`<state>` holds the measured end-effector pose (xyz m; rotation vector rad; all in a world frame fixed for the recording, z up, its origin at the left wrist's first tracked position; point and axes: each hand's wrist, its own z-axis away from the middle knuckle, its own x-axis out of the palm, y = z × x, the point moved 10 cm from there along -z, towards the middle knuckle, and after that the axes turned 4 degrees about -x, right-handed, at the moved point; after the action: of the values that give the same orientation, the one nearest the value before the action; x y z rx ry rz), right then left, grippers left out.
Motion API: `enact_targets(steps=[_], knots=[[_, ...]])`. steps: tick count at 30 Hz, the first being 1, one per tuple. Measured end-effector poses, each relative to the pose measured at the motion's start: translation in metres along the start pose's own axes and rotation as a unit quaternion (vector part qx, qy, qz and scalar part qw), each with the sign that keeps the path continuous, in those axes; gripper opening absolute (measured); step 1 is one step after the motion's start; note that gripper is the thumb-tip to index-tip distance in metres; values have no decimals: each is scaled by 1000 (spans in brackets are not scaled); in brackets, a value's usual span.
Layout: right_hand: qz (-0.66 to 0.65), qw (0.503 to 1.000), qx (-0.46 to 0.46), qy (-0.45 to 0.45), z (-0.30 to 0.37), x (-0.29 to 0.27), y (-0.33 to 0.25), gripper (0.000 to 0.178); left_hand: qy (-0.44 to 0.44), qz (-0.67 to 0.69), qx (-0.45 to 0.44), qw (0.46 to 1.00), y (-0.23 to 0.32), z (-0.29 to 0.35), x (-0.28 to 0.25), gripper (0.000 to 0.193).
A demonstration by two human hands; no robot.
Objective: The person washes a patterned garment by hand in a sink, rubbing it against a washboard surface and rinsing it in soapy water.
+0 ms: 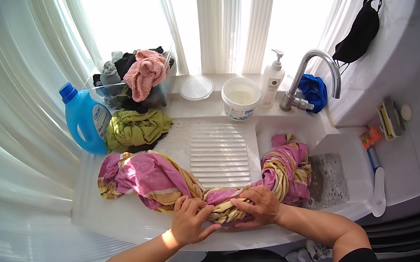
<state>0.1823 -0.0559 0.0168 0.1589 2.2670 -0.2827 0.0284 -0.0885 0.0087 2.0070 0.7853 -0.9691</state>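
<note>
A long pink and yellow patterned cloth lies twisted across the front of the white laundry sink. Its left end bunches on the sink's flat side, and its right end hangs in a thick coil by the basin. My left hand is closed over the twisted middle, fingers curled on top. A short way to the right, my right hand grips the same roll. The parts of the fingers under the cloth are hidden. Behind the cloth shows the ribbed washboard moulded into the sink.
Foamy water stands in the basin at right. Along the back are a blue detergent bottle, green cloth, a clear bin of clothes, a white tub, a pump bottle and a faucet. A white-handled brush lies right.
</note>
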Motion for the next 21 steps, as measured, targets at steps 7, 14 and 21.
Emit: enact_targets(steps=[7, 14, 21], knots=[[116, 894, 433, -12, -41, 52, 187, 41, 69, -155, -257, 951, -149, -147, 67, 36], [-53, 976, 197, -69, -29, 33, 47, 63, -129, 71, -73, 986, -51, -74, 40, 63], [68, 980, 185, 32, -44, 56, 58, 37, 60, 17, -141, 988, -70, -56, 54, 29]])
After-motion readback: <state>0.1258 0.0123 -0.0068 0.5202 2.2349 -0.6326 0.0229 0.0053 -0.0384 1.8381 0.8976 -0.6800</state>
